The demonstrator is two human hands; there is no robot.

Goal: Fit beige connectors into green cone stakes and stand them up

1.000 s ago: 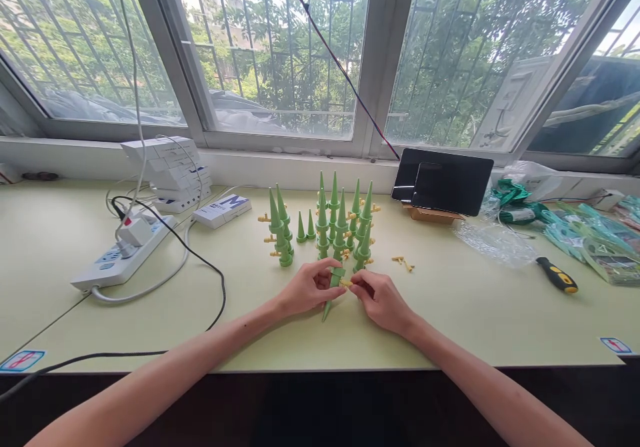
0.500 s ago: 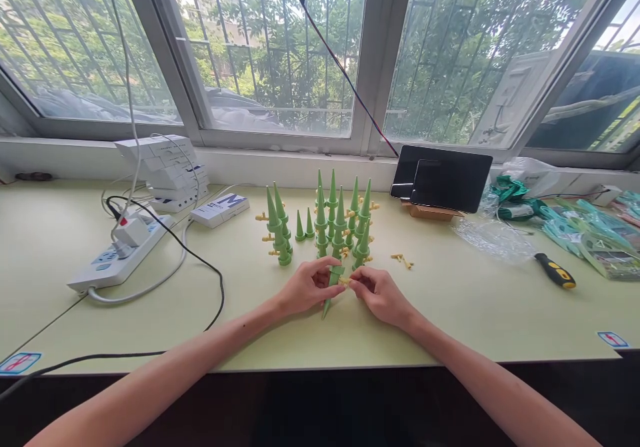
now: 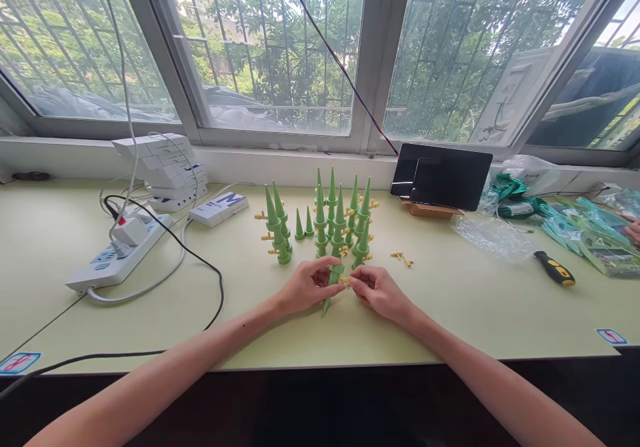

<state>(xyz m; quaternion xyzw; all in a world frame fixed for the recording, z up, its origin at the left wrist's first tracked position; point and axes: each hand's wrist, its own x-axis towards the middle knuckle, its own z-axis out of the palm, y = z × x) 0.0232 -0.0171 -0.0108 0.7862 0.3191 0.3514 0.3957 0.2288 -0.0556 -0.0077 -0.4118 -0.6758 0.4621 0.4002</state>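
My left hand (image 3: 305,288) is closed around a green plastic spike (image 3: 330,292) that points down toward the table's near edge. My right hand (image 3: 377,292) pinches a small yellow connector (image 3: 345,280) against the side of that spike's upper end. Both hands hover just above the pale green table (image 3: 450,307). Right behind them stand several upright green spikes (image 3: 340,224), some stacked and some with yellow connectors fitted. Two loose yellow connectors (image 3: 403,258) lie on the table to the right of the cluster.
A white power strip (image 3: 117,254) with black and white cables lies at left, next to stacked white boxes (image 3: 160,164). Two dark tablets (image 3: 443,177) lean at the back right. A black-and-yellow screwdriver (image 3: 554,268), clear plastic bags and green packets lie further right.
The hands have stayed together on the spike and connector, with only small finger shifts. The view has tilted slightly, so everything sits a little lower and left.
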